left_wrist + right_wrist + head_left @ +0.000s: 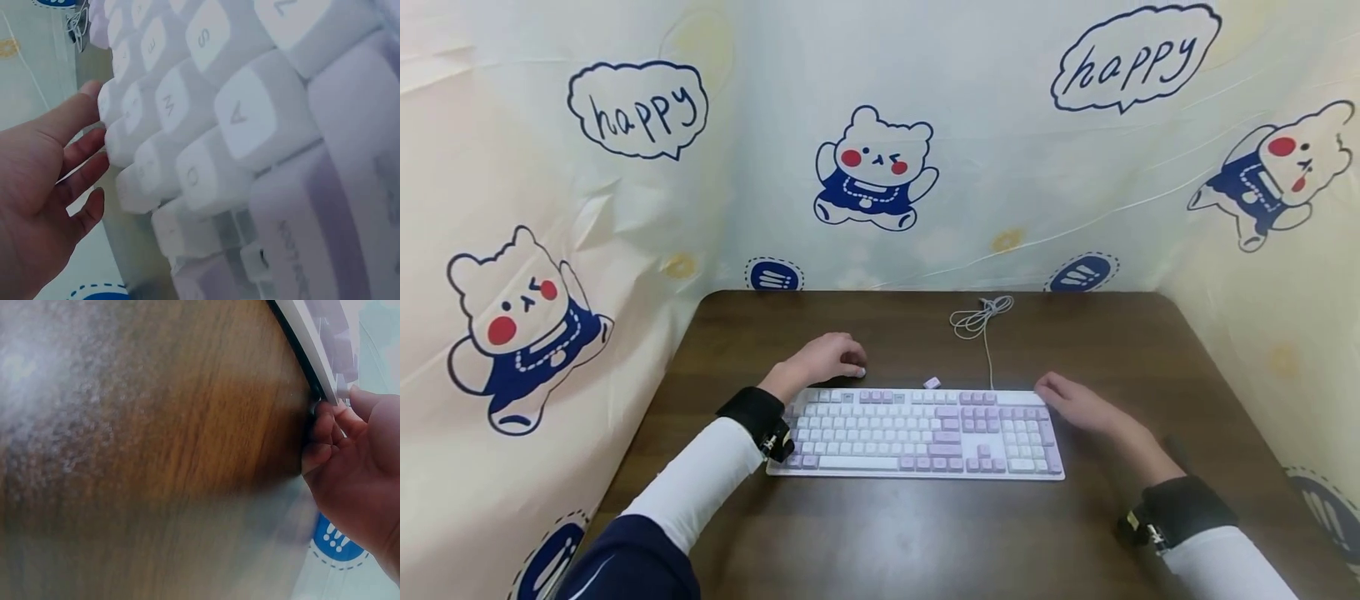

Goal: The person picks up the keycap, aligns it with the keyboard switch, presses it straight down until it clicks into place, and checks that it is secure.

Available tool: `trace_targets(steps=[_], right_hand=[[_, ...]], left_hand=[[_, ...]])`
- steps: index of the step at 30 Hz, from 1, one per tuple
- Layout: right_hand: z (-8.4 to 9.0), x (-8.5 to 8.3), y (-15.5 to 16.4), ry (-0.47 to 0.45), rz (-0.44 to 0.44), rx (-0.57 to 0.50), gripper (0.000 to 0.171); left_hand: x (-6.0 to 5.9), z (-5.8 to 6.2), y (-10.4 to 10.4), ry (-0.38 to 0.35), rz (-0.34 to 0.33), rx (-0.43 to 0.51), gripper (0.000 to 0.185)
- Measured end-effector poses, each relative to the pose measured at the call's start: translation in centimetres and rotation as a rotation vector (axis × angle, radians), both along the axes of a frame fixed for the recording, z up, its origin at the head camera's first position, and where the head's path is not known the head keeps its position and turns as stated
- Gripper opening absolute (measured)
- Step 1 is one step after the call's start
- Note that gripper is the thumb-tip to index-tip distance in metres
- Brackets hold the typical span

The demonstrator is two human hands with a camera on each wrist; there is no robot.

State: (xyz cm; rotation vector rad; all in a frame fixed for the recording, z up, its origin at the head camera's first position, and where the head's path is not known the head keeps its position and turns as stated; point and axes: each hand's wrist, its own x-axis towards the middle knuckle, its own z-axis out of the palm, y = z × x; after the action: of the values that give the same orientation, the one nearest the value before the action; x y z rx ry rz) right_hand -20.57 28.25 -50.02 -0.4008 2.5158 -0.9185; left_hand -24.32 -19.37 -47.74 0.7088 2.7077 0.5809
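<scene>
A white and lilac keyboard (917,433) lies across the middle of a dark wooden table (925,533). My left hand (823,358) rests on the table behind the keyboard's far left corner. In the left wrist view the left hand (44,187) has loosely bent fingers beside the white keys (250,125) and holds nothing; its thumb touches an edge key. My right hand (1075,404) is at the far right corner. In the right wrist view the right hand (356,462) curls its fingers against the keyboard's edge (312,344), thumb over the top.
A loose lilac keycap (932,382) and a small white piece (860,372) lie behind the keyboard. Its white cable (981,317) is coiled at the table's back. A cream curtain (880,167) printed with bears closes off three sides.
</scene>
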Motion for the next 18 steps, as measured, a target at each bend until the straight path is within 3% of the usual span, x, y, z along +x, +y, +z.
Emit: trace_targets(steps=[5, 11, 18], right_hand=[[-0.36, 0.09, -0.08, -0.009, -0.006, -0.004, 0.036], [-0.52, 0.06, 0.15, -0.013, -0.024, 0.002, 0.037], [-0.54, 0.08, 0.1, -0.024, -0.033, 0.003, 0.038]], left_hand=[[0.15, -0.84, -0.04, -0.002, -0.014, -0.003, 0.013], [0.2, -0.92, 0.32, 0.009, 0.007, 0.032, 0.012], [0.2, -1.0, 0.19, -0.045, 0.035, 0.024, 0.035]])
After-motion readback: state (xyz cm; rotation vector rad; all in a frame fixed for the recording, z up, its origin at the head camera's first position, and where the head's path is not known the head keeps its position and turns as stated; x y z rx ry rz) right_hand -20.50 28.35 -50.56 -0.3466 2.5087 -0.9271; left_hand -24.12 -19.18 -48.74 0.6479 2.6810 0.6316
